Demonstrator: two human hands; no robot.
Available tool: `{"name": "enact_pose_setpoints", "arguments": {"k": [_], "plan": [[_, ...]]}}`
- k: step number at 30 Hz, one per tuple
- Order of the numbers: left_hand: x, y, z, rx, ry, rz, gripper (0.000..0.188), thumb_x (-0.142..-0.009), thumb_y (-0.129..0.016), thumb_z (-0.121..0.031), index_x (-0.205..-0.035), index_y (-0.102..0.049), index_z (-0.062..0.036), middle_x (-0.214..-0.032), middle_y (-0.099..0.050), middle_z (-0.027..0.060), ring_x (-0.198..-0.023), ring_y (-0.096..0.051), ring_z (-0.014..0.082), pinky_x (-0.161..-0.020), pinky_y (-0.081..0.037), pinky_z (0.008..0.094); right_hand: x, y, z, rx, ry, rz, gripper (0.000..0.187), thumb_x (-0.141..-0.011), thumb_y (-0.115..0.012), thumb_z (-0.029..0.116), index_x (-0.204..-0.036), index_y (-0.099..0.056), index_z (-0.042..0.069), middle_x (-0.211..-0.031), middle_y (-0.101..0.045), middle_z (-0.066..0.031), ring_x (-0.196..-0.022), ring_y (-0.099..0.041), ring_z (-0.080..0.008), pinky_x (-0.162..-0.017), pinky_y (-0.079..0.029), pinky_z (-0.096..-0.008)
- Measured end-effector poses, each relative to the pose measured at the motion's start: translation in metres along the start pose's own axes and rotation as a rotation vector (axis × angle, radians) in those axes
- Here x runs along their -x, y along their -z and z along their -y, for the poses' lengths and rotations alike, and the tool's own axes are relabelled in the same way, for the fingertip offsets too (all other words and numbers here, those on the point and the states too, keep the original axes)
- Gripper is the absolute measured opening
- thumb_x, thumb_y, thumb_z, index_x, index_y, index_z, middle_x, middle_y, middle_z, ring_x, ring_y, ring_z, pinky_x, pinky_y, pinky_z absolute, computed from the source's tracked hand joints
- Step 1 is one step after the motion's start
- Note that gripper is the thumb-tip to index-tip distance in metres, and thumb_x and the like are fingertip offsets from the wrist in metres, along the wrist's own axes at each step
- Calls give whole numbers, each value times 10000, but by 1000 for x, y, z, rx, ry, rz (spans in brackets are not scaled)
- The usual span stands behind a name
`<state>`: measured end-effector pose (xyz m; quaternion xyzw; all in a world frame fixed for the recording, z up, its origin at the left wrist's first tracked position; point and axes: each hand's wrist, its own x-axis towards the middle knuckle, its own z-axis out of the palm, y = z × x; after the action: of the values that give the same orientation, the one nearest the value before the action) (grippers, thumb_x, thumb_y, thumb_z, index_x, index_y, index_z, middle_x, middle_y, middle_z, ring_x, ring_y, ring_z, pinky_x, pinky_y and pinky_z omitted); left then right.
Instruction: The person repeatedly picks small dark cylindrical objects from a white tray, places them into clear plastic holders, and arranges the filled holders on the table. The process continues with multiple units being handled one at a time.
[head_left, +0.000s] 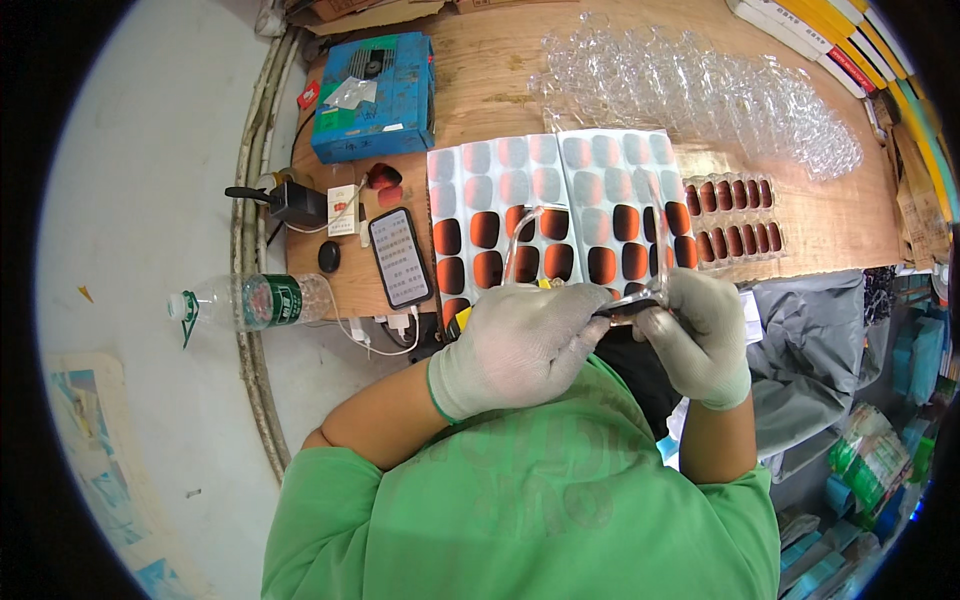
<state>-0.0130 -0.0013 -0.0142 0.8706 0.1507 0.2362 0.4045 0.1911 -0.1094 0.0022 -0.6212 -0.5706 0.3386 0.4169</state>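
In front of my chest, both gloved hands grip a pair of clear-framed glasses (632,304) with a dark lens showing. The see-through temples point away from me, over a white sheet (563,165) bearing rows of orange-to-black lenses (485,230). My left hand (522,338), in a pale knit glove, is closed on one side of the frame. With thumb and fingers, my right hand (703,338) pinches the other side at the lens. The gloves hide part of the frame, and I cannot tell whether the lens is fully seated.
Clear glasses frames (690,85) are heaped at the back right, beside lens-filled clear trays (735,225). To the left are a phone (399,258), a blue box (372,100), a black adapter (298,205) and a plastic bottle (262,302). Grey sheeting (805,350) hangs at right.
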Motion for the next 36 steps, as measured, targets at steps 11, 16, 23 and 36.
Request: {"name": "enact_pose_setpoints", "arguments": {"k": [11, 16, 23, 36], "plan": [[-4, -1, -32, 12, 34, 199, 98, -880, -679, -176, -935, -650, -99, -649, -617, 98, -581, -635, 317, -526, -490, 433, 23, 40, 5, -55, 189, 322, 135, -805, -733, 67, -901, -676, -9, -755, -621, -154, -643, -626, -350, -588, -501, -389], [-6, -5, -10, 145, 38, 259, 236, -979, -558, -159, -1119, -639, 13, -738, -670, 119, -639, -663, 296, -605, -525, 382, 29, 17, -5, -232, 9, 19, 147, -859, -730, 99, -875, -651, -25, -703, -590, -111, -578, -571, -186, -539, -435, -311], [-4, -2, -14, 391, 234, 210, 238, -1022, -481, -151, -1158, -527, 40, -717, -639, 141, -668, -663, 360, -626, -512, 430, 25, -14, -7, -325, -99, -111, 211, -905, -641, 145, -774, -623, -19, -620, -540, -67, -541, -507, -155, -521, -406, -305], [-2, 1, -31, 99, 32, -33, 326, -925, -602, -86, -1236, -559, 1, -798, -681, 157, -699, -699, 350, -623, -552, 410, 14, 0, 33, 153, 161, -78, 152, -806, -735, 62, -920, -659, -4, -750, -613, -158, -611, -602, -324, -569, -489, -376]]}}
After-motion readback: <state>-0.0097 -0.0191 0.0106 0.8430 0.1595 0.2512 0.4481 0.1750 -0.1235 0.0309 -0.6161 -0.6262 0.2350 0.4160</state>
